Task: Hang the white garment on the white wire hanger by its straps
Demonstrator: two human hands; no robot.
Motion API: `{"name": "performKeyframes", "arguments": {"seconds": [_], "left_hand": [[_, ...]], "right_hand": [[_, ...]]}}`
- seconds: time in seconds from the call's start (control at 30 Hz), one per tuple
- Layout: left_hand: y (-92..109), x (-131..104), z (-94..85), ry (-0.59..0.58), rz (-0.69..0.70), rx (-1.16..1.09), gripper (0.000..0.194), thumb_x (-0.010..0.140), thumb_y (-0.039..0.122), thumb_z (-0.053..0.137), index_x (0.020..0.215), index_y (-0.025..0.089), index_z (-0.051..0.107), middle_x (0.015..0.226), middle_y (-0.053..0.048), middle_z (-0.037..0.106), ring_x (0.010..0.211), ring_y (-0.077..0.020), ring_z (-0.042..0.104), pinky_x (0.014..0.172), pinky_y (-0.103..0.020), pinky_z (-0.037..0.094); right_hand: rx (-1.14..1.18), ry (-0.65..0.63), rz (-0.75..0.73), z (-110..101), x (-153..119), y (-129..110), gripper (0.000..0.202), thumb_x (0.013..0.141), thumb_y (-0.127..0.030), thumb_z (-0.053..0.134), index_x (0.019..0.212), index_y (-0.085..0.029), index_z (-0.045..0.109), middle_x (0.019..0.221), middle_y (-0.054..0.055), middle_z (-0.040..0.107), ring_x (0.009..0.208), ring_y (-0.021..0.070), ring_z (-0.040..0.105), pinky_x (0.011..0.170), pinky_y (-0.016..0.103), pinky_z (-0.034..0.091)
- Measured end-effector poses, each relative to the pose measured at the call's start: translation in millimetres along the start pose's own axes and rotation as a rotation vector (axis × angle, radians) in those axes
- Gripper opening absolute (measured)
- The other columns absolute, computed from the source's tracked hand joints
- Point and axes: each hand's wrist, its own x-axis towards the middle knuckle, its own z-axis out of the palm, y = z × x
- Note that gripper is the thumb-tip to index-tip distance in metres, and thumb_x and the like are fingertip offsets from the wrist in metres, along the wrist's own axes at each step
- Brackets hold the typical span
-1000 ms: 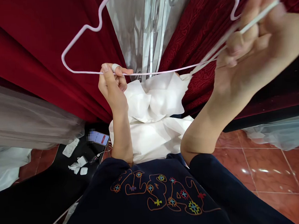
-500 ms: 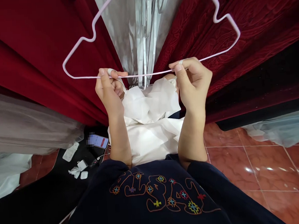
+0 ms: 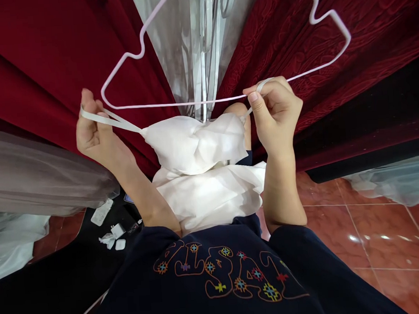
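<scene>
A pale pink clothes hanger (image 3: 177, 104) spans the space ahead of me, its top cut off by the frame. My right hand (image 3: 278, 107) pinches its bottom bar near the right end, with a thin white strap (image 3: 263, 83) looped over the index finger. My left hand (image 3: 94, 129) is off the hanger, just past its left corner. Its fingers are hooked through the other white strap (image 3: 124, 124), which is pulled taut. Both straps belong to a white garment (image 3: 197, 146) hanging below the bar and spread over my lap.
Red curtains hang on the left (image 3: 52, 58) and right (image 3: 332, 72), with pale grey fabric (image 3: 165, 35) between them. At lower left, a black surface (image 3: 60, 282) bears a white charger (image 3: 117, 230) and other small items. Red tiles (image 3: 380, 236) cover the floor at right.
My left hand has let go of the hanger bar and moved left, stretching the strap outward. The hanger has shifted right with my right hand. The garment's top has spread leftward.
</scene>
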Motion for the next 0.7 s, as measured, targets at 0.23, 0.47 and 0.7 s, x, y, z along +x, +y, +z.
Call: {"name": "performKeyframes", "arguments": {"seconds": [0.23, 0.47, 0.7], "left_hand": [[48.8, 43.5, 23.7, -0.686, -0.178, 0.249, 0.034, 0.092, 0.028, 0.101, 0.119, 0.017, 0.085, 0.121, 0.000, 0.082, 0.120, -0.0253, 0.074, 0.120, -0.046, 0.061], [64.3, 70.2, 46.3, -0.540, -0.533, 0.224, 0.016, 0.096, -0.003, 0.086, 0.090, 0.013, 0.083, 0.092, -0.005, 0.075, 0.094, -0.0189, 0.075, 0.083, -0.024, 0.063], [31.3, 42.2, 48.8, -0.280, -0.443, -0.106, 0.039, 0.123, 0.013, 0.036, 0.110, 0.010, 0.072, 0.081, -0.006, 0.072, 0.067, -0.0172, 0.067, 0.066, -0.028, 0.054]], "right_hand": [[0.024, 0.019, 0.012, 5.8, -4.7, 2.2, 0.047, 0.101, -0.070, 0.068, 0.090, -0.025, 0.075, 0.096, 0.003, 0.071, 0.096, 0.0196, 0.071, 0.096, 0.046, 0.062], [0.102, 0.024, -0.049, 9.9, -9.8, 2.1, 0.033, 0.107, -0.052, 0.068, 0.092, -0.024, 0.075, 0.098, 0.002, 0.073, 0.097, 0.0163, 0.071, 0.092, 0.039, 0.060], [0.104, 0.012, -0.022, 3.3, -8.2, -1.5, 0.029, 0.106, -0.049, 0.070, 0.093, -0.025, 0.077, 0.100, 0.003, 0.074, 0.097, 0.0168, 0.072, 0.097, 0.041, 0.062]]}}
